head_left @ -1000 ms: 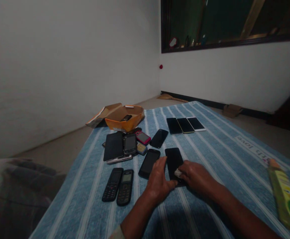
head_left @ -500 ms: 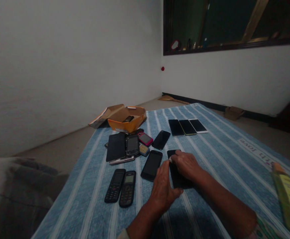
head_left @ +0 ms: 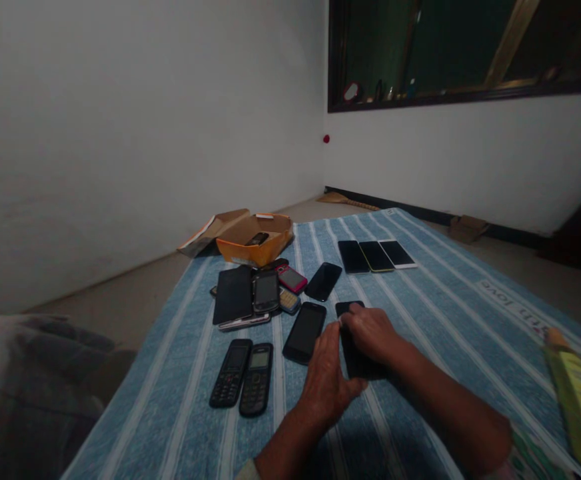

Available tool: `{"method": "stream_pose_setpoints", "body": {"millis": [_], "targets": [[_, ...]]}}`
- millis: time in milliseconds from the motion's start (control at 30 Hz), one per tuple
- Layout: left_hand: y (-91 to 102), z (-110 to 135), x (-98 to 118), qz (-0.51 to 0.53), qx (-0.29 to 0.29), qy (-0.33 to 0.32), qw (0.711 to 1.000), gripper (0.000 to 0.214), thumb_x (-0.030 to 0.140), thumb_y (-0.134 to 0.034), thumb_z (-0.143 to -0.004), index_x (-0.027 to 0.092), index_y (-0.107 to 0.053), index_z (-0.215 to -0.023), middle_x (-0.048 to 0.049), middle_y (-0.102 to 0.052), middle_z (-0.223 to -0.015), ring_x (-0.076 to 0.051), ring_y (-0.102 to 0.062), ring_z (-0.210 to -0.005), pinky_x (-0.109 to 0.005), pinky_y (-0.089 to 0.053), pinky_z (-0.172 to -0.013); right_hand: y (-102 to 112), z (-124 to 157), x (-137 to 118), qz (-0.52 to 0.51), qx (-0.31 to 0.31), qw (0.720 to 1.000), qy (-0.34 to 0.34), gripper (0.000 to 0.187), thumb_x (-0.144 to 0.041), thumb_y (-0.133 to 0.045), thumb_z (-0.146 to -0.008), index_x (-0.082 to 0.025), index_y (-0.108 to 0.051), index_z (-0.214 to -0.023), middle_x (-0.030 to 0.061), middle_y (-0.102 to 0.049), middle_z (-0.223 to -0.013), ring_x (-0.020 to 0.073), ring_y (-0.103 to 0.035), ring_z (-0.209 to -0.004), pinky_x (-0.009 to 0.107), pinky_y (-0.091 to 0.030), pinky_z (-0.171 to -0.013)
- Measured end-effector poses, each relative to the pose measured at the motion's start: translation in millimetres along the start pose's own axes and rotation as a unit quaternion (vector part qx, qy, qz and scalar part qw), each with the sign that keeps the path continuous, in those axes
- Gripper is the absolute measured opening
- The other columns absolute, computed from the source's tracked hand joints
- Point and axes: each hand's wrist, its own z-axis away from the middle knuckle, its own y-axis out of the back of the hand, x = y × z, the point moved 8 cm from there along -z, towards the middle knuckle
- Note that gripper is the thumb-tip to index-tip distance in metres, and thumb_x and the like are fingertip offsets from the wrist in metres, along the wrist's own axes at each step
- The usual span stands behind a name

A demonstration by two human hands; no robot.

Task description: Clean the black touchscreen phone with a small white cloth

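Observation:
A black smartphone (head_left: 356,357) lies flat on the striped cloth under both hands. My left hand (head_left: 326,383) holds it, fingers along its left edge and thumb at its lower end. My right hand (head_left: 373,333) is closed above the screen, pinching a small white piece (head_left: 341,321), perhaps cloth or tissue, at the phone's upper left edge. Most of that piece is hidden by the fingers. Just left of my left hand lies another black smartphone (head_left: 304,332). Further left, two black keypad phones (head_left: 230,373) lie side by side.
Behind are a pile of phones (head_left: 233,293), a lone smartphone (head_left: 323,281) and an open orange box (head_left: 255,252) with a phone inside. Three smartphones (head_left: 376,256) lie in a row at the far right. A bottle of yellowish liquid (head_left: 578,400) lies at the right edge.
My right hand has shifted very slightly over the phone, the white piece still in its fingers. My left hand and the other phones stay where they were.

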Motion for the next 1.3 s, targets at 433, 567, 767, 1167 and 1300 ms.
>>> {"method": "stream_pose_setpoints", "body": {"millis": [433,567,767,1167,1300], "targets": [[0.3,-0.9,5.2,-0.017,0.003,0.000,1.000,0.089,0.018,-0.076,-0.055,0.021,-0.041,-0.137,-0.0145,-0.046,-0.141,-0.040,-0.036,-0.134,-0.056,-0.026,-0.112,2.0,-6.6,43.9,0.023,0.009,0.993,-0.115,0.037,-0.015,-0.032,-0.095,-0.017,-0.067,-0.106,0.0121,-0.066,-0.102,0.0216,-0.065,-0.086,0.029,-0.037,-0.066],[-2.6,-0.2,6.0,-0.041,-0.007,-0.022,0.999,0.083,0.018,-0.073,-0.059,0.021,-0.041,-0.136,-0.0142,-0.048,-0.138,-0.038,-0.040,-0.132,-0.054,-0.028,-0.112,-9.2,30.5,36.6,0.013,-0.015,0.996,-0.090,0.034,-0.017,-0.036,-0.095,-0.022,-0.067,-0.107,0.0086,-0.067,-0.095,0.0199,-0.065,-0.079,0.028,-0.031,-0.059],[-6.5,-0.8,5.0,-0.092,-0.022,-0.033,0.995,0.086,0.018,-0.069,-0.061,0.019,-0.034,-0.139,-0.0156,-0.046,-0.139,-0.037,-0.040,-0.131,-0.058,-0.029,-0.110,-21.3,65.6,29.6,-0.002,-0.042,0.997,-0.072,0.029,-0.021,-0.039,-0.095,-0.023,-0.067,-0.100,0.0061,-0.066,-0.087,0.0169,-0.063,-0.071,0.027,-0.027,-0.056],[-5.1,-0.2,2.3,-0.104,-0.034,-0.063,0.992,0.090,0.018,-0.067,-0.062,0.017,-0.029,-0.143,-0.0166,-0.041,-0.146,-0.036,-0.035,-0.137,-0.057,-0.028,-0.113,-20.1,71.7,22.4,-0.005,-0.055,0.997,-0.047,0.028,-0.018,-0.039,-0.093,-0.022,-0.067,-0.094,0.0060,-0.066,-0.086,0.0165,-0.064,-0.072,0.028,-0.026,-0.056],[-5.7,-0.4,-4.3,-0.111,-0.042,-0.055,0.991,0.093,0.020,-0.068,-0.062,0.017,-0.027,-0.145,-0.0179,-0.038,-0.148,-0.037,-0.032,-0.139,-0.058,-0.027,-0.114,-17.8,79.1,3.4,-0.017,-0.052,0.998,-0.014,0.028,-0.015,-0.040,-0.092,-0.023,-0.067,-0.097,0.0052,-0.066,-0.089,0.0154,-0.063,-0.072,0.028,-0.027,-0.056]]}}
